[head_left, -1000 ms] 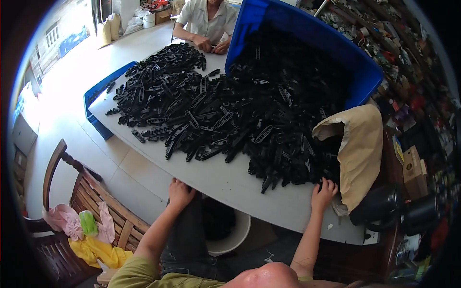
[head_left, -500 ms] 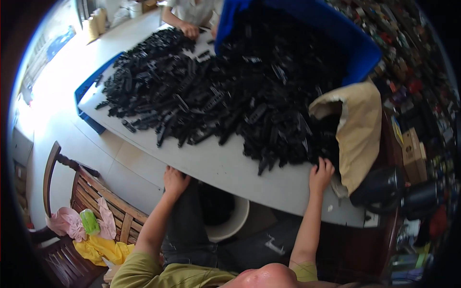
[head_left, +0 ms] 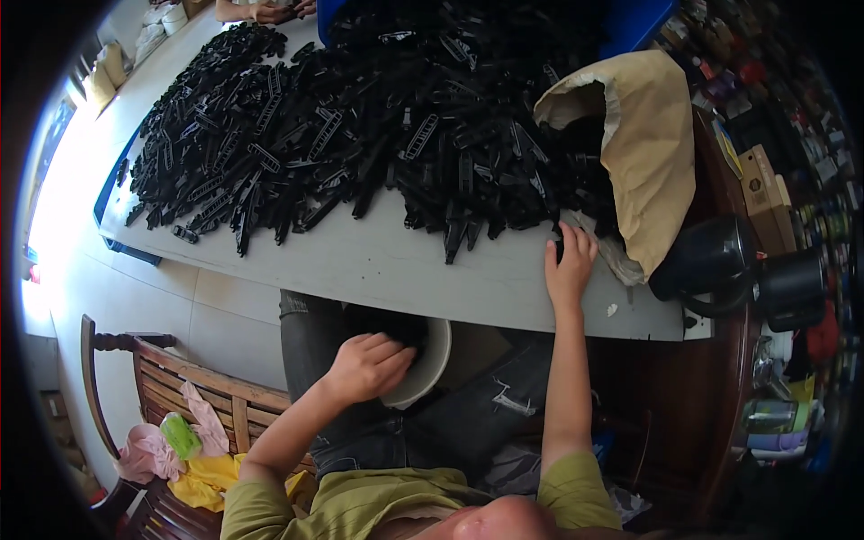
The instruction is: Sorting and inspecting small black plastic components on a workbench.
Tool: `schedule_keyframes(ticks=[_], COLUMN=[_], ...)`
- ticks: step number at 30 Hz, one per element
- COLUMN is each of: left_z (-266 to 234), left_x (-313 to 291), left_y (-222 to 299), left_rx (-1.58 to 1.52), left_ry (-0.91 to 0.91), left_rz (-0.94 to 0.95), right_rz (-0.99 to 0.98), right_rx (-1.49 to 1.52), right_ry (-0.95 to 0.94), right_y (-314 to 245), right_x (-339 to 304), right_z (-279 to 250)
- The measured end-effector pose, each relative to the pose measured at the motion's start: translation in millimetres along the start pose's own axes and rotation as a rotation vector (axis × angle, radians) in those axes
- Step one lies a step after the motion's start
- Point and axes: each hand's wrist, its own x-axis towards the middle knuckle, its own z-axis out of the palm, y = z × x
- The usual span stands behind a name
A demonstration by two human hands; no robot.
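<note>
Across comes the left hand (head_left: pixel 367 367), away from its spot on the knee by the table edge half a second ago and now above the pale bucket (head_left: pixel 439 373) between the legs! Its fingers are curled toward the bucket's opening, but the tips are blurred, so whether they grasp anything I cannot tell. Dark contents show behind that hand, inside the rim.

Over to the right hand (head_left: pixel 570 263), still working the near border of the pile, close to the sack. Thumb and forefinger stand apart with a dark piece showing between them; whether they are gripping it or merely touching it, I cannot tell.

And what a heap it is! Slim black plastic parts (head_left: pixel 315 135), many of them with ladder-like slots, spread over the far side of the grey table (head_left: pixel 432 283), right up to the big blue bin (head_left: pixel 643 27) at the top of the view. Just beside the right hand lies the tan sack (head_left: pixel 652 153), its mouth open toward the heap, with crumpled greyish plastic (head_left: pixel 621 263) at its lower edge.

Up top, a co-worker's hands (head_left: pixel 270 13) are at the far edge, only partly in view. Down on the left, the wooden bench (head_left: pixel 256 391) carries a pink cloth (head_left: pixel 148 452), a green packet (head_left: pixel 182 436) and a yellow cloth (head_left: pixel 202 481).
</note>
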Motion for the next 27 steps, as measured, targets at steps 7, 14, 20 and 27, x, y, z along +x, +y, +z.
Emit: schedule_keyframes(ticks=[7,14,20,27], left_z=[4,17,21,-3], left_x=[134,165,154,112], left_y=[-14,-20,-28,-15], left_rx=[0.035,0.368,0.307,0.096], left_ry=[0.389,0.236,0.292,0.263], left_rz=[-0.248,-0.430,-0.417,-0.284], right_rz=[0.007,0.137,0.113,0.182], right_rx=[0.186,0.637,0.551,0.263], right_ry=[-0.007,-0.013,0.091,-0.175], right_y=[-64,-78,-65,-91], right_x=[-15,7,-8,-50], right_z=[-1,-5,-45,-43])
